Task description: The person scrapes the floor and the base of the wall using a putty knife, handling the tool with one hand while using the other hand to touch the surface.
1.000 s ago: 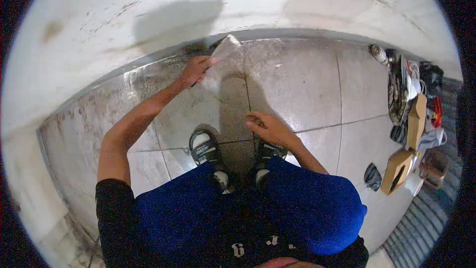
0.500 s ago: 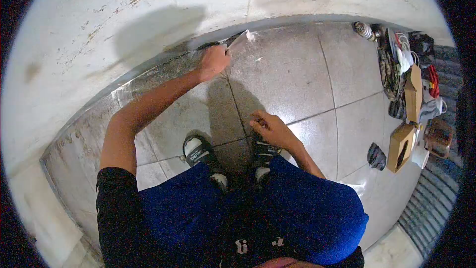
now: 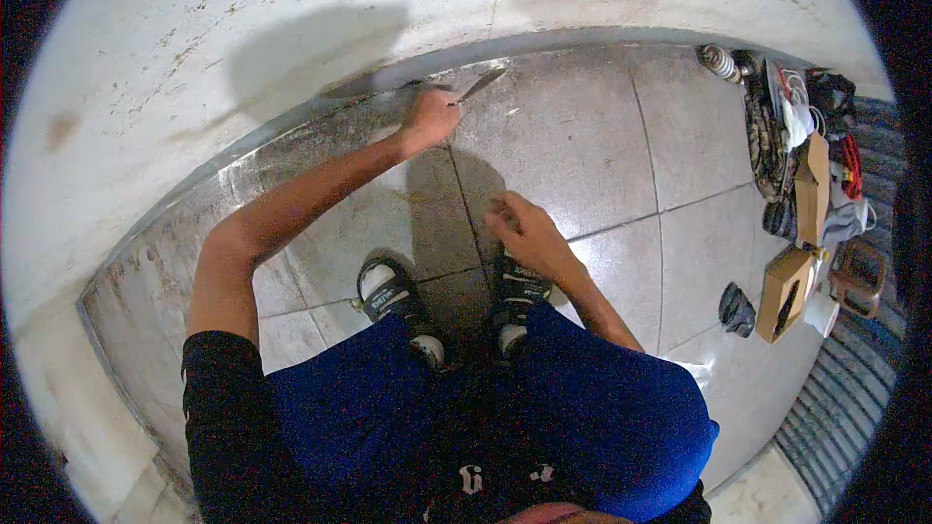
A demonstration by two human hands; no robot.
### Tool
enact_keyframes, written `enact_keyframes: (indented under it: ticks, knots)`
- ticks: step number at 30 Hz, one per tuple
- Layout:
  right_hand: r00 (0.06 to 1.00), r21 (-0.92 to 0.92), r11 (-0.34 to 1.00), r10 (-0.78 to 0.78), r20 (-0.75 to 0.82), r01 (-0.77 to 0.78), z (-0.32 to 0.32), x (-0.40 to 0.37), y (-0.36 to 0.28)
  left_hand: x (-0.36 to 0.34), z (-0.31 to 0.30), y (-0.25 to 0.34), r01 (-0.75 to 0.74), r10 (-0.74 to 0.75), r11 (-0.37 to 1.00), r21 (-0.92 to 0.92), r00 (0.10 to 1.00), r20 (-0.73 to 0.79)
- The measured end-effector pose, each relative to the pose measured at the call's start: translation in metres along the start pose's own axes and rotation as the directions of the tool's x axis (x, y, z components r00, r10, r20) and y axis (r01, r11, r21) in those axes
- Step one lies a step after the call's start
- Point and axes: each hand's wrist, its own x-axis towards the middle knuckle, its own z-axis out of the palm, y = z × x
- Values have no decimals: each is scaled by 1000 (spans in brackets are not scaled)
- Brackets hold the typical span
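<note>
I am crouched on a grey tiled floor (image 3: 573, 155) facing a white wall (image 3: 291, 29). My left hand (image 3: 428, 116) is stretched out to the foot of the wall, shut on a thin metal-bladed scraper (image 3: 481, 84) whose blade points right, just above the floor at the wall joint. My right hand (image 3: 521, 235) hovers low over the tiles just ahead of my right sandal (image 3: 517, 293), fingers loosely curled and holding nothing. My left sandal (image 3: 388, 296) is planted beside it.
At the right edge lies a heap of belongings: cardboard boxes (image 3: 788, 291), clothes and cables (image 3: 786, 136), a coiled spring-like part (image 3: 718, 62), a dark shoe (image 3: 736, 309). A metal grating (image 3: 835, 398) runs along the lower right.
My left hand moved right along the wall base, then slightly back; the scraper blade, seen broad and flat earlier, now shows edge-on. My right hand shifted a little up.
</note>
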Motion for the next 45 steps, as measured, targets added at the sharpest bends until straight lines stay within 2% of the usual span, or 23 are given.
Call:
enact_keyframes:
  ticks: [1, 2, 5, 8, 9, 10, 12, 13, 15, 17, 19, 21, 24, 28, 30, 31, 33, 34, 36, 39, 41, 43, 45]
  knots:
    - [1000, 52, 999, 8, -30, -6, 5, 9, 3, 0, 11, -10, 91, -72, 947, -307, 995, 73]
    - [998, 105, 994, 17, -61, -11, 8, 17, 6, 1, 20, -20, 191, -118, 795, -575, 980, 163]
    - [971, 310, 945, 164, -173, -105, 10, 42, 2, -15, 37, 15, 345, -196, 698, -627, 935, 297]
    - [954, 261, 940, 262, -147, -218, 3, 53, -18, -20, 73, 2, 322, -98, 500, -804, 944, 316]
    - [965, 138, 975, 195, -174, -172, 8, 55, -6, -34, 66, 28, 299, -112, 490, -819, 953, 281]
    - [965, 103, 982, 178, -194, -160, 6, 55, -7, -47, 60, 53, 275, -127, 481, -832, 961, 244]
    - [963, 34, 991, 136, -233, -131, 3, 56, -9, -21, 82, 14, 291, -7, 389, -874, 950, 313]
    - [951, -8, 996, 79, -300, -86, 3, 57, -7, -7, 88, -11, 306, 36, 432, -848, 934, 356]
    - [902, -99, 995, -37, -430, -7, 4, 58, 1, -24, 69, 5, -51, 280, 673, -738, 941, 189]
    - [907, -228, 972, -43, -419, -59, -1, 64, 11, -32, 59, 19, -85, 284, 768, -635, 934, 218]
    - [921, -307, 943, 2, -389, -132, -7, 71, 25, -36, 56, 26, 231, 17, 770, -595, 924, 382]
    - [936, -339, 915, 97, -339, -218, -11, 78, 36, -58, 41, 24, 185, 110, 785, -592, 898, 426]
    - [943, -359, 919, 35, -332, -160, -17, 87, 40, -64, 48, -19, 180, 182, 759, -626, 864, 470]
    - [891, -457, 889, -234, -390, 33, -4, 108, 88, -75, 42, -51, 186, 290, 707, -683, 804, 519]
    - [882, -541, 839, -301, -363, 64, 2, 105, 95, -67, 60, -85, 262, 282, 647, -716, 790, 544]
    - [901, -533, 846, -253, -351, 30, 0, 100, 92, -67, 59, -85, 299, 276, 618, -727, 784, 556]
    - [933, -515, 856, -150, -328, -44, -5, 86, 86, -77, 36, -67, 345, 151, 724, -597, 766, 625]
    - [922, -522, 852, -178, -345, -31, -6, 89, 88, -80, 27, -59, 365, 87, 767, -528, 756, 649]
    - [897, -537, 844, -228, -378, -12, -7, 97, 94, -73, 35, -77, 381, 70, 760, -526, 758, 649]
    - [919, -599, 801, -250, -305, 19, 1, 105, 94, -71, 50, -82, 386, 57, 726, -570, 791, 609]
    - [935, -607, 795, -199, -293, -21, 5, 90, 88, -75, 46, -72, 368, 71, 709, -601, 811, 581]
    - [924, -617, 786, -200, -325, -47, 3, 76, 83, -91, 22, -29, 335, 117, 694, -637, 821, 559]
    - [930, -594, 800, -147, -336, -88, -7, 80, 89, -80, 38, -58, 375, 70, 679, -631, 823, 564]
